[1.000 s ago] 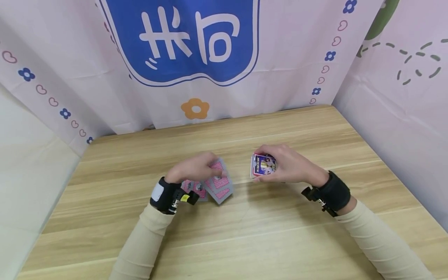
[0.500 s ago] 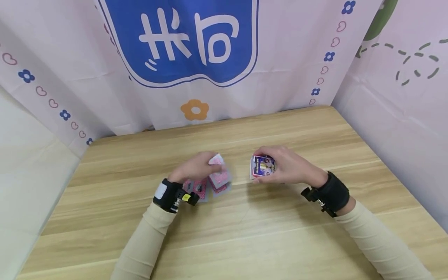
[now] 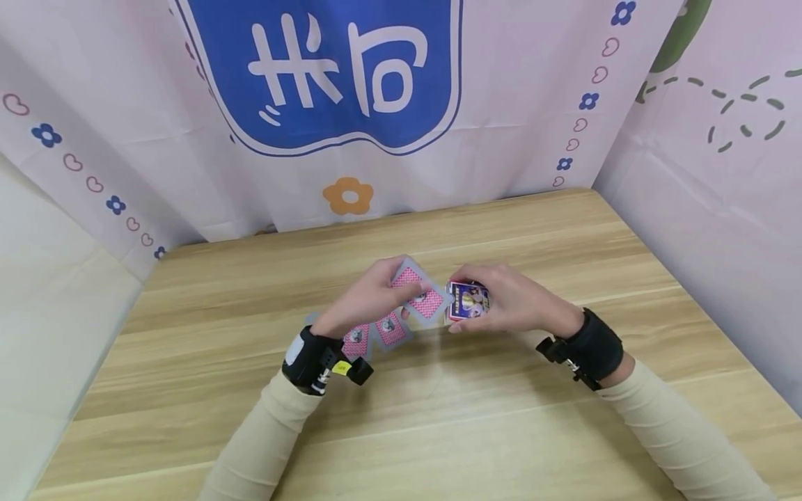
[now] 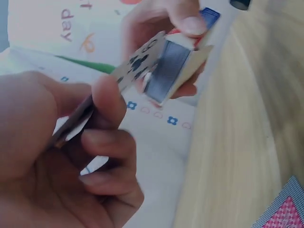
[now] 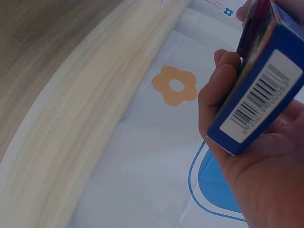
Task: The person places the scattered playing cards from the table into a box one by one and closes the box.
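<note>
My left hand (image 3: pixel 374 295) pinches a playing card (image 3: pixel 429 303) with a pink patterned back and grey border, its corner close to the card box. In the left wrist view the face of that card (image 4: pixel 137 64) shows black pips. My right hand (image 3: pixel 519 298) grips the blue card box (image 3: pixel 468 302), whose opened end faces left. Grey card edges (image 4: pixel 170 66) fill that end in the left wrist view. A barcode side of the box (image 5: pixel 261 95) shows in the right wrist view. Several more cards (image 3: pixel 390 330) lie face down on the table under my left hand, partly hidden.
The wooden table (image 3: pixel 438 431) stretches around both hands. Behind it hangs a pale curtain (image 3: pixel 501 90) with a blue emblem, and another printed cloth (image 3: pixel 708 229) borders the right side.
My left hand has lifted a card off the table pile and carried it right, up to the box's opened end. My right hand has stayed nearly in place with the box.
</note>
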The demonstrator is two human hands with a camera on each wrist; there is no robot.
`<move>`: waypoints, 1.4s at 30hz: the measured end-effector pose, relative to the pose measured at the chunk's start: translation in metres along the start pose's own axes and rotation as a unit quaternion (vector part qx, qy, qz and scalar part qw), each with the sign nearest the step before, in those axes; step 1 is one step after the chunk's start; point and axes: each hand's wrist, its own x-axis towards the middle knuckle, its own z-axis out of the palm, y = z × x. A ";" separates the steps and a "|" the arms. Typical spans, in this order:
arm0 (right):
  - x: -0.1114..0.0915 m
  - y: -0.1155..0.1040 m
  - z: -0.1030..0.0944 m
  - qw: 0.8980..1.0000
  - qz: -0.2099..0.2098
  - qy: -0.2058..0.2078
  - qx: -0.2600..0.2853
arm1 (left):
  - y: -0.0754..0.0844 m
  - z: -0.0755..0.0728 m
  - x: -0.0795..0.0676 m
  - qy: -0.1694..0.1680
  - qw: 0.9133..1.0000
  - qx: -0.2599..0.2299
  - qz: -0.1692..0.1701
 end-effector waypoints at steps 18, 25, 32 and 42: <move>-0.003 -0.004 -0.002 1.000 0.022 0.015 -0.013 | 0.004 0.027 0.007 0.123 0.992 -0.031 -0.007; -0.003 -0.001 -0.002 0.999 0.016 0.031 -0.019 | 0.005 0.043 0.008 0.153 0.987 -0.051 0.007; -0.002 0.000 -0.001 0.999 0.007 0.043 -0.016 | 0.003 0.061 0.011 0.166 0.984 -0.070 0.007; -0.001 0.002 -0.007 0.999 0.020 0.039 -0.021 | 0.003 0.046 0.011 0.138 0.984 -0.110 -0.033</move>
